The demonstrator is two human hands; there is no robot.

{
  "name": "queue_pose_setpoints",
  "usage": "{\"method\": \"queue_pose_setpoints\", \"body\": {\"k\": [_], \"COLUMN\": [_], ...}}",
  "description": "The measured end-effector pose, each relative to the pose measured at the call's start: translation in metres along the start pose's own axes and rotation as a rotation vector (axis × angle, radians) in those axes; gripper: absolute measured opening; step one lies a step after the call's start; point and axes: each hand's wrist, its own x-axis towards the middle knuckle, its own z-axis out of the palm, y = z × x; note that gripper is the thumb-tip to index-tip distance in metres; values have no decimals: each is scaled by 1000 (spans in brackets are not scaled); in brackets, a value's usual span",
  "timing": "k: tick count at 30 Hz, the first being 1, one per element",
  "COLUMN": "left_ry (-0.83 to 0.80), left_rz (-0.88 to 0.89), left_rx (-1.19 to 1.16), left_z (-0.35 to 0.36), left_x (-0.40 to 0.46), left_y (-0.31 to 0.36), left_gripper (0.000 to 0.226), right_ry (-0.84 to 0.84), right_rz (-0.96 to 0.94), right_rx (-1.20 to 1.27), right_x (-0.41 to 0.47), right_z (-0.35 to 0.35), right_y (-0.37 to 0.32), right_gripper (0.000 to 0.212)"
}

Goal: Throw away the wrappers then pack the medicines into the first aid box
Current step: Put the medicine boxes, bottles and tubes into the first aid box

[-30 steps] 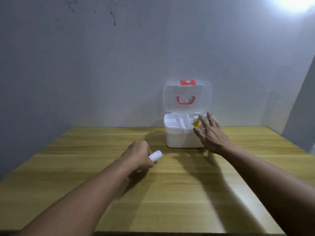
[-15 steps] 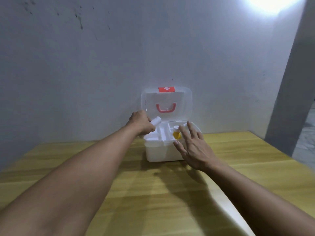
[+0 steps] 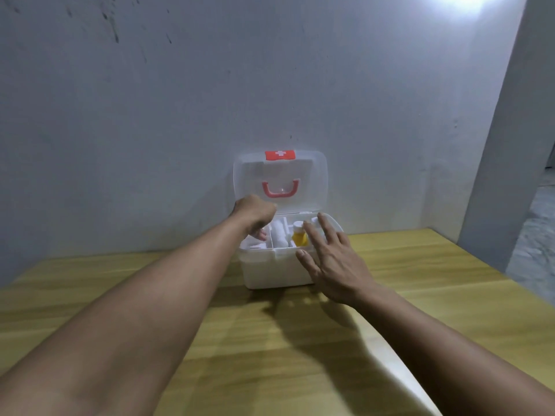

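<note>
The white first aid box [image 3: 279,271] stands at the table's far edge against the wall, its clear lid [image 3: 309,178] raised. My left hand [image 3: 255,216] reaches over the box's left side with its fingers curled down into the left compartment. A white tube [image 3: 278,235] lies in the middle compartment right beside those fingers; whether they still touch it is hidden. A yellow bottle with a white cap [image 3: 299,237] stands to the right of the tube. My right hand [image 3: 333,262] is spread flat against the box's front right corner, holding nothing.
The wooden table [image 3: 300,355] runs from the wall toward me, with its right edge [image 3: 480,259] near a grey pillar [image 3: 510,145]. A grey wall rises directly behind the box.
My left hand carried the white tube from the table up to the box and lowered it inside. The tube now lies in the middle compartment. My right hand stayed at the box.
</note>
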Motion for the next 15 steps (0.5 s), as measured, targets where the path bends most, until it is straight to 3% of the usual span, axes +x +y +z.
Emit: {"method": "queue_pose_setpoints", "body": {"k": [2, 4, 7, 11, 15], "left_ry": [-1, 21, 110, 65, -1], "left_rz": [-16, -2, 51, 32, 35], "left_rx": [-5, 83, 347, 626, 594], "left_z": [-5, -11, -18, -16, -15], "left_x": [0, 0, 0, -3, 2], "left_y": [-2, -8, -23, -37, -51], "left_gripper": [46, 39, 25, 26, 52], "right_ry": [-3, -2, 2, 9, 10], "right_rz": [2, 5, 9, 10, 17], "right_rx": [-5, -10, -11, -21, -24], "right_x": [0, 0, 0, 0, 1], "right_z": [0, 1, 2, 2, 2], "right_y": [0, 0, 0, -1, -1], "right_gripper": [63, 64, 64, 64, 64]}}
